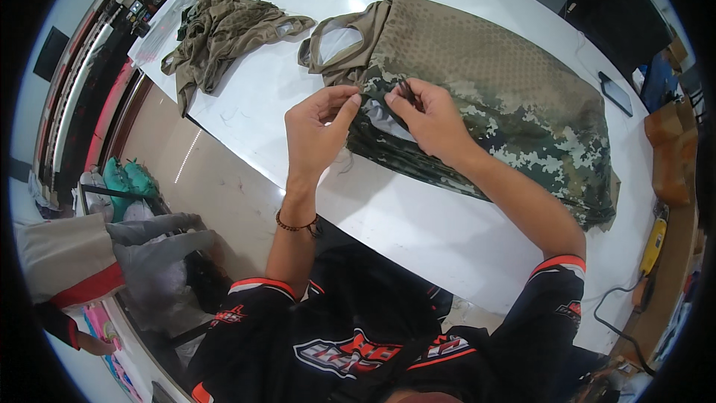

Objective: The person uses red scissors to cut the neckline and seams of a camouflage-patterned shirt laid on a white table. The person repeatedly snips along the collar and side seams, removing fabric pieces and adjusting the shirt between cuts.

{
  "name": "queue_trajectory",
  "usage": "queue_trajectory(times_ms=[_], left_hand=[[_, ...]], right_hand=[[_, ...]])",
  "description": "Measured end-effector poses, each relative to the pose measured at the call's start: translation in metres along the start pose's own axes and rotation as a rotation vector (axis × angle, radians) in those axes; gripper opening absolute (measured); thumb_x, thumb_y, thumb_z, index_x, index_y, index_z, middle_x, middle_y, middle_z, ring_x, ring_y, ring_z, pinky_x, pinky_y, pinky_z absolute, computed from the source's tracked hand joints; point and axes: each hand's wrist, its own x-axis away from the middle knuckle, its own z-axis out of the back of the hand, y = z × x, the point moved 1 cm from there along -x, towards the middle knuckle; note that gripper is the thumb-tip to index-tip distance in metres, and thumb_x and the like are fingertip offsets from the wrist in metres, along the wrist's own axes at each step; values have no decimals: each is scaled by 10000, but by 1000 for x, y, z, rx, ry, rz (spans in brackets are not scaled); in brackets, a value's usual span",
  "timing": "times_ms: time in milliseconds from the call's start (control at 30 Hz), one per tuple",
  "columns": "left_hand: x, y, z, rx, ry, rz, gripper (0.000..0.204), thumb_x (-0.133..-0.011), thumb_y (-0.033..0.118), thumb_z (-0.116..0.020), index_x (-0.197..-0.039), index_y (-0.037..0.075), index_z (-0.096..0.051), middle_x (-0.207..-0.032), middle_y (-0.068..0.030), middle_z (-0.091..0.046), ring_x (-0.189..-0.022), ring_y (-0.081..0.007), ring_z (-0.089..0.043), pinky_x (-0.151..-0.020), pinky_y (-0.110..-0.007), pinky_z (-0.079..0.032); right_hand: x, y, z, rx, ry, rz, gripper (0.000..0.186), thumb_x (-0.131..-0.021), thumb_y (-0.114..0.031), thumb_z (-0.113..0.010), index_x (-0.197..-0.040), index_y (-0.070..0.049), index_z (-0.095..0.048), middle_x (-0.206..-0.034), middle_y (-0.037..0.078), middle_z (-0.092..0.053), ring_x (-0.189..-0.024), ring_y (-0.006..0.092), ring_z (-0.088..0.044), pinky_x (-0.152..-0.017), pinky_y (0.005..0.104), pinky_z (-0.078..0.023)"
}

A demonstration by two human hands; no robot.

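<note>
A camouflage shirt [477, 52], brown at the top and blotched green below, lies folded on the white table in front of me. My left hand [317, 127] pinches the edge of its opening near the left end, thumb against fingers. Just to the right, my right hand [432, 116] is closed around small dark thread snips [406, 91], their tips close to the same opening. The snips are partly hidden by my fingers. Pale inner fabric [384, 119] shows between my hands. Beyond them, a sleeve with a round opening [358, 45] spreads to the left.
A crumpled brown garment [231, 26] lies at the table's far left. A phone [615, 94] rests near the right edge, with a yellow corded tool [655, 246] and cardboard [670, 149] beyond. At lower left, another person's hand [97, 343] is beside colourful items.
</note>
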Motion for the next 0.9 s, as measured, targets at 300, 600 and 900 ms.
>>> queue_trajectory(times_ms=[300,600,900], left_hand=[[6,2,-5,253,40,32,185,-992,71,-661,-1140,-30,-708,-989,-55,-716,-839,-110,-659,-740,-259,-555],[7,-14,0,415,-124,-5,215,-992,9,-623,-1180,-77,-682,-1111,-123,-707,-961,-155,-686,-861,-294,-565],[20,-10,1,321,-101,-26,316,-882,-62,-750,-1180,-56,-648,-1036,-99,-727,-944,-122,-693,-832,-238,-559]], right_hand=[[6,4,-3,-70,60,211,162,-961,-166,-696,-1023,-16,-683,-771,-1,-664,-654,31,-524,-581,236,-422],[15,-9,-3,302,30,389,313,-818,-157,-794,-1084,-9,-722,-850,113,-678,-661,238,-593,-622,328,-477],[15,-12,-8,313,9,378,262,-796,-26,-731,-1056,-6,-727,-778,99,-635,-599,154,-556,-561,293,-433]])
